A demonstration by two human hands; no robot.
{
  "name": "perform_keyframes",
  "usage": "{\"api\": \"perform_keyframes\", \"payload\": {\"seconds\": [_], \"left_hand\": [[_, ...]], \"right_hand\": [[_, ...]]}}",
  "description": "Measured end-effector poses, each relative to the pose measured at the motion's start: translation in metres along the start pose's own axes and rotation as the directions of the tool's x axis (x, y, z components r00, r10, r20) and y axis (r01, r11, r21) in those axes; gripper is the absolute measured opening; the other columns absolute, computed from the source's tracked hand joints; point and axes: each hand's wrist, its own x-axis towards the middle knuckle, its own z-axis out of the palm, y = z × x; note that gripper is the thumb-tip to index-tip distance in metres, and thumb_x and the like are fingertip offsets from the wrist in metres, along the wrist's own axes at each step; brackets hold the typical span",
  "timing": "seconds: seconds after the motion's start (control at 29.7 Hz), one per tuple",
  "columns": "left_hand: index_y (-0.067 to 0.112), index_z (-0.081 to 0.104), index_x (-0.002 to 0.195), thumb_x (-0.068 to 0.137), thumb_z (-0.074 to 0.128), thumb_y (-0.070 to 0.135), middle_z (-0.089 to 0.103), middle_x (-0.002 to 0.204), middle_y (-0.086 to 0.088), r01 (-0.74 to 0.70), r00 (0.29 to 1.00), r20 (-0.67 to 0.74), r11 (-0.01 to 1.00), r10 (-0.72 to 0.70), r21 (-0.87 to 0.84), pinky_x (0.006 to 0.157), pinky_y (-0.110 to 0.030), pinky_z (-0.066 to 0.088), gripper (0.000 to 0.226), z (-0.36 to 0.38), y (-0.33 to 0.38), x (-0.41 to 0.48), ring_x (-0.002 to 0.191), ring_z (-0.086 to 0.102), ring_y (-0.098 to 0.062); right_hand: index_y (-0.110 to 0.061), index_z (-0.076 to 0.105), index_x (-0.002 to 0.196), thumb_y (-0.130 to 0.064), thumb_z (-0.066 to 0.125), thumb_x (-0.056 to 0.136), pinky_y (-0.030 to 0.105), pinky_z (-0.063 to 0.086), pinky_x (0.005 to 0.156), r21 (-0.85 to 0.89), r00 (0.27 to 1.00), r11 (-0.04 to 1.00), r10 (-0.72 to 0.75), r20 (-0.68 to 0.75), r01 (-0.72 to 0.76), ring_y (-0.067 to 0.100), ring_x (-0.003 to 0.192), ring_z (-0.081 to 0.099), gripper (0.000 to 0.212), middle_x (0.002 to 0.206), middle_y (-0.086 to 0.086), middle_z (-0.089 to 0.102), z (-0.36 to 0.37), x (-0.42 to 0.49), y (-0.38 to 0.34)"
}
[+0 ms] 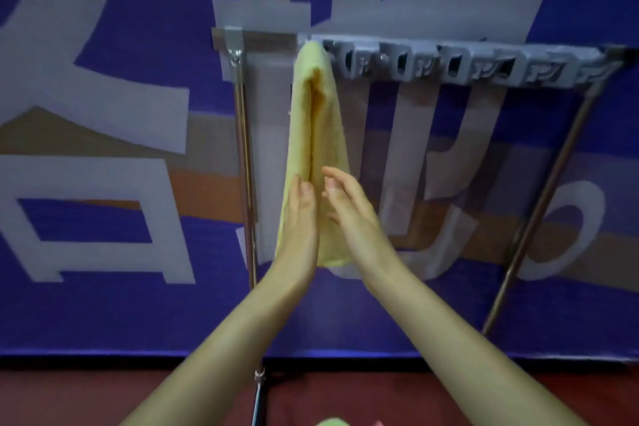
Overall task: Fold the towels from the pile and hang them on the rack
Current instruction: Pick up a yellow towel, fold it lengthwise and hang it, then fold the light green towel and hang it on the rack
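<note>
Our left hand [299,214] lies flat against the yellow towel [313,135], fingers straight; our right hand [345,204] is open just beside it. The towel hangs over the rack [484,60] (near its left end). Smoothing downward too hard could drag it off.

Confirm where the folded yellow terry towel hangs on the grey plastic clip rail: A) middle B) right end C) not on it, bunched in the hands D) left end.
D: the yellow towel drapes from the left end of the grey clip rail, the clips to its right bare, while the left hand and right hand reach its lower part with straight fingers.
</note>
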Motion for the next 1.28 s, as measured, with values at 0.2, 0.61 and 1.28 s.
{"api": "perform_keyframes", "payload": {"seconds": [0.2,0.61,1.28], "left_hand": [[0.030,0.032,0.135,0.089,0.026,0.056,0.034,0.146,-0.005,0.150,0.989,-0.025,0.981,-0.148,0.119,0.090,-0.014,0.044,0.053,-0.020,-0.114,-0.065,0.127,0.038,-0.016],[0.013,0.045,0.127,0.095,0.012,0.047,0.054,0.113,-0.005,0.694,0.683,0.013,0.654,-0.731,0.302,0.098,-0.034,0.032,0.057,-0.034,-0.357,-0.172,0.113,0.045,-0.018],[0.019,0.054,0.102,0.092,0.014,0.054,0.061,0.084,0.002,0.785,0.407,0.142,0.425,-0.902,0.451,0.080,-0.031,0.035,0.054,-0.026,-0.538,-0.216,0.075,0.055,-0.012]], "right_hand": [[-0.024,0.050,0.093,-0.025,0.027,0.098,0.016,0.043,0.055,-0.114,0.892,0.920,0.392,0.226,-0.376,0.000,0.048,0.054,0.023,0.075,-0.003,0.056,-0.016,-0.079,0.110],[-0.013,0.051,0.095,-0.032,0.030,0.097,0.016,0.046,0.045,-0.232,0.439,0.420,0.898,-0.036,-0.877,0.003,0.041,0.058,0.029,0.071,0.005,0.059,-0.115,-0.213,0.365],[-0.021,0.048,0.090,-0.029,0.036,0.096,0.019,0.036,0.063,-0.160,0.166,0.111,0.907,-0.386,-0.981,0.013,0.071,0.046,0.015,0.081,0.000,0.049,-0.205,-0.262,0.568]]}}
